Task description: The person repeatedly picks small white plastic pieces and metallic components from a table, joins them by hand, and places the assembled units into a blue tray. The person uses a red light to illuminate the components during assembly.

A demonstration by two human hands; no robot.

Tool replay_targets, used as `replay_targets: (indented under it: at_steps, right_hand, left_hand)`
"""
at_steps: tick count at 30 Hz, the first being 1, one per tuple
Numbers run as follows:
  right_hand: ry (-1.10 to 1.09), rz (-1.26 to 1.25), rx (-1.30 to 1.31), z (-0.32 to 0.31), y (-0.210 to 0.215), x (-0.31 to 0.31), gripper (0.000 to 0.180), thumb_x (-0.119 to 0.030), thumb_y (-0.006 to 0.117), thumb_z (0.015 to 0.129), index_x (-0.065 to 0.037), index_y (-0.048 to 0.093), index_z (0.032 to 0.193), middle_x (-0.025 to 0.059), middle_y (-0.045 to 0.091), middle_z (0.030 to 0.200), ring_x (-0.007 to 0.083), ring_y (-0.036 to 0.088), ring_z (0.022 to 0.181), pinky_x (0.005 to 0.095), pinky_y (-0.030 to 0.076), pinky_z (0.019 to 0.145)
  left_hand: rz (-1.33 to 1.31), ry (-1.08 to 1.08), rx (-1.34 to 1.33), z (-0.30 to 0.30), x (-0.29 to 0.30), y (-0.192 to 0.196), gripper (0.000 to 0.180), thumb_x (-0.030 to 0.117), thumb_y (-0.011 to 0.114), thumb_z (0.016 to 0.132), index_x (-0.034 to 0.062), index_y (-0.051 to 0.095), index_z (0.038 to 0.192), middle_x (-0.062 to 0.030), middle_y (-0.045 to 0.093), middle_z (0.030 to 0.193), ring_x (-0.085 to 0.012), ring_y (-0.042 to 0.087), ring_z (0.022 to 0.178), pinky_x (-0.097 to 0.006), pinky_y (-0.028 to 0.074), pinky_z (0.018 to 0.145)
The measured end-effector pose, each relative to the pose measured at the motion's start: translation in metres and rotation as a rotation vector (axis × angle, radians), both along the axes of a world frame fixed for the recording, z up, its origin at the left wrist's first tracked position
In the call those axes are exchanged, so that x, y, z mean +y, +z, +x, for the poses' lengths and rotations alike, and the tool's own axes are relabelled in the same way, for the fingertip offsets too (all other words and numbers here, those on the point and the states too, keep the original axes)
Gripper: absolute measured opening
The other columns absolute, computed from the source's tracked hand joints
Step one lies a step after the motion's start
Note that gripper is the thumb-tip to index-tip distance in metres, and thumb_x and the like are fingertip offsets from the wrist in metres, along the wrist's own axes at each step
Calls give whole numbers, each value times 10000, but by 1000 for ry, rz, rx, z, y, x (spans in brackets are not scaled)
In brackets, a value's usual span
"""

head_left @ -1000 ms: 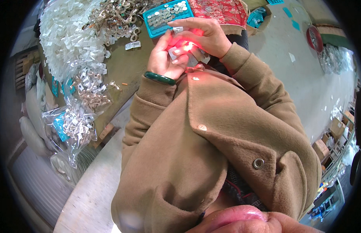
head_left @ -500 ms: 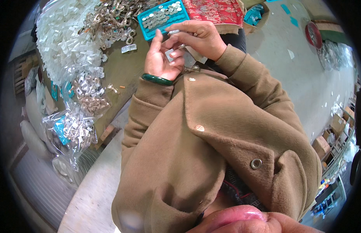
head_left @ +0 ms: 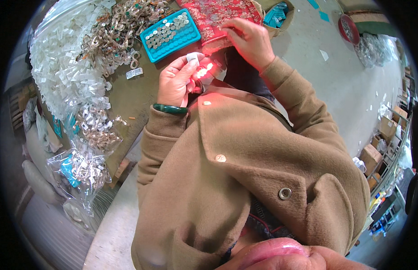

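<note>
Where the white piece [head_left: 192, 57] sits: pinched between thumb and forefinger of the left hand [head_left: 175, 84].
Writing: any marks on the white piece are too small to make out.
Left-hand pose: raised below the turquoise tray [head_left: 176, 50], fingers bent, red light falling across the fingertips, green bangle [head_left: 170, 109] at the wrist.
Right-hand pose: the right hand [head_left: 253, 42] is lifted well apart, beside the red patterned cloth [head_left: 213, 19].
Right fingers: curled, thumb gap narrow; whether they hold anything cannot be told.
</note>
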State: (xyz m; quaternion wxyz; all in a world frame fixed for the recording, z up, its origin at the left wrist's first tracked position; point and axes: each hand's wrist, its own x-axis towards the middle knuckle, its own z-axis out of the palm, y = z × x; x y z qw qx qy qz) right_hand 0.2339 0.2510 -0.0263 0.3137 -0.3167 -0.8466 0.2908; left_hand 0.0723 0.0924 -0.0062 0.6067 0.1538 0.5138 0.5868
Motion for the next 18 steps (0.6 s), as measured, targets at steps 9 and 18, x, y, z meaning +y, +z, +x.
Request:
replay_targets:
  at_steps: [9,18]
  right_hand:
    - [-19,205,-301,-27,-7,19,222,-278,654,850,-107,696,985,104,639,889,307,647,833,400,517,723]
    - [85,-372,25,-18,-3,16,134,-148,634,908,-44,674,982,53,670,932,138,665,835,303,552,752]
  left_hand:
    - [8,63,340,0,-1,2,204,180,585,958,22,656,1065,38,602,669,-9,495,563,-169,374,507]
    - [33,-10,-208,-10,-6,-4,357,263,480,1011,-17,559,1218,-32,642,808,-82,606,638,-189,425,502]
